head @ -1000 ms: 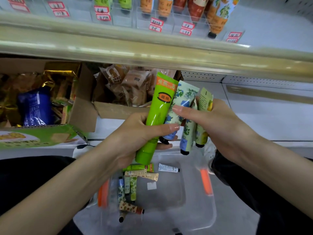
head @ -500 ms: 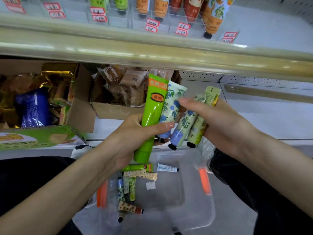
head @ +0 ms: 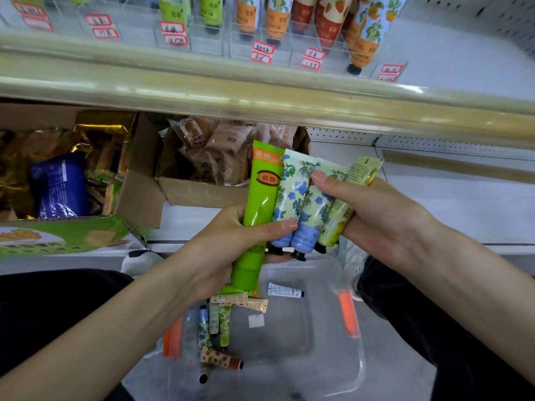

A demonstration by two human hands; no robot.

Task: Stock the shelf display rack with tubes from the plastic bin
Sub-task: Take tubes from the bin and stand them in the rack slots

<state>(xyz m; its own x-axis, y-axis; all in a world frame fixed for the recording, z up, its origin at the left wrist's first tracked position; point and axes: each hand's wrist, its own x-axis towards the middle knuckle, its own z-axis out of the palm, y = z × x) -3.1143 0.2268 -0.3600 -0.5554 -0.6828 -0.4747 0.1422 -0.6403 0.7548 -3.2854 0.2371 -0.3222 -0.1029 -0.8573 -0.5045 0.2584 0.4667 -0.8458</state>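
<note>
My left hand (head: pixel 228 241) grips a long bright green tube (head: pixel 257 215) and a blue-flowered tube (head: pixel 289 198), caps down. My right hand (head: pixel 376 218) holds a second blue-flowered tube (head: pixel 312 218) and a yellow-green tube (head: pixel 341 215) pressed against them, so all the tubes stand side by side above the clear plastic bin (head: pixel 356 369). Several small tubes (head: pixel 217 322) lie in the bin's left part, and a white one (head: pixel 285 289) lies apart. The display rack (head: pixel 278 50) above holds upright green, orange and red tubes behind red price tags.
A gold shelf edge (head: pixel 260 96) runs across just above my hands. Cardboard boxes of snack packets (head: pixel 208 157) and a blue packet (head: pixel 58 186) fill the lower shelf on the left. The bin has orange handles (head: pixel 348 314). My dark-clad knees flank the bin.
My right hand has brought its two tubes left against the pair in my left hand, closing the gap. The view has tilted up a little, showing more of the rack.
</note>
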